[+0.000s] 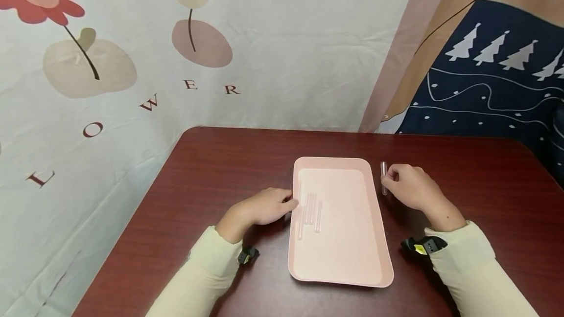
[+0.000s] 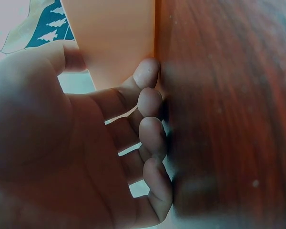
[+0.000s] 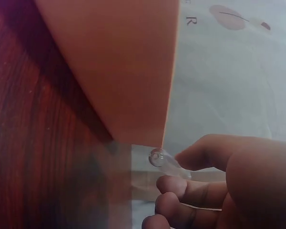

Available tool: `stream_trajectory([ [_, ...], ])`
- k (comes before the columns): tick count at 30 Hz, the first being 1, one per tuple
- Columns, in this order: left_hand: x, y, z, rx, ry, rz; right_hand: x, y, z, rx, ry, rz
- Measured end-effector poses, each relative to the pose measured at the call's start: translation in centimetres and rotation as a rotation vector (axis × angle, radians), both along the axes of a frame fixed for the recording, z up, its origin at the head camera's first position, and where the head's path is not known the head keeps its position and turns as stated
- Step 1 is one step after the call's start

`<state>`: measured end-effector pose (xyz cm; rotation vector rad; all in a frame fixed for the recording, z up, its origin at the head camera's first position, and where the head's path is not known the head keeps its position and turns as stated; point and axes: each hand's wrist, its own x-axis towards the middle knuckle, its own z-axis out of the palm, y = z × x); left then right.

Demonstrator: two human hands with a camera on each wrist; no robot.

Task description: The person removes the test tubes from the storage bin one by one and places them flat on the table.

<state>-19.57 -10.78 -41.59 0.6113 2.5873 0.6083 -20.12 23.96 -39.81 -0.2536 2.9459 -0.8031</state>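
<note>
A pink rectangular tray (image 1: pixel 348 238) lies on the table with several clear test tubes (image 1: pixel 310 209) in its left half. My left hand (image 1: pixel 266 205) is at the tray's left side, thumb over the rim. In the left wrist view, the bent fingers (image 2: pixel 152 136) of that hand reach the tray's outer wall and the tabletop. To the right of the tray, my right hand (image 1: pixel 411 187) pinches one clear test tube (image 1: pixel 384 178) between thumb and fingers. The tube's rounded end (image 3: pixel 156 157) faces the right wrist camera, close by the tray wall (image 3: pixel 114 57).
The dark red-brown table (image 1: pixel 238 160) has rounded far corners. Behind it hangs a pale cloth (image 1: pixel 291 62) with flower prints and letters. At the back right is a dark blue cloth (image 1: pixel 476 92) with white trees. Each wrist wears a black strap (image 1: pixel 425 246).
</note>
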Motion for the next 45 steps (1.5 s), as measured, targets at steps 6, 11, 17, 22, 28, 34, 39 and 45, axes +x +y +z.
stream_trajectory([
  [6,0.0,-0.1,0.0,0.006,0.004,-0.003,-0.3,0.3,-0.8,0.001,-0.054,0.03],
  [11,0.0,-0.1,0.0,0.01,0.003,-0.003,-0.5,0.4,-1.0,0.011,-0.065,0.035],
  [17,0.0,-0.1,-0.1,0.017,-0.003,0.01,-0.8,0.6,-1.3,0.034,-0.065,0.031],
  [22,-0.1,-0.1,-0.2,0.02,0.006,0.0,-1.0,0.9,-1.7,0.037,-0.088,0.028],
  [28,-0.1,0.0,-0.3,0.025,0.004,0.001,-1.0,1.0,-2.0,0.036,-0.104,0.034],
  [34,-0.1,0.0,-0.2,0.022,0.008,-0.002,-1.1,1.0,-2.2,0.049,-0.099,0.032],
  [39,-0.1,0.0,-0.2,0.024,0.01,-0.004,-1.1,0.9,-2.3,0.056,-0.102,0.022],
  [45,-0.1,0.0,-0.1,0.024,0.015,-0.007,-1.2,0.8,-2.4,0.08,-0.109,0.013],
])
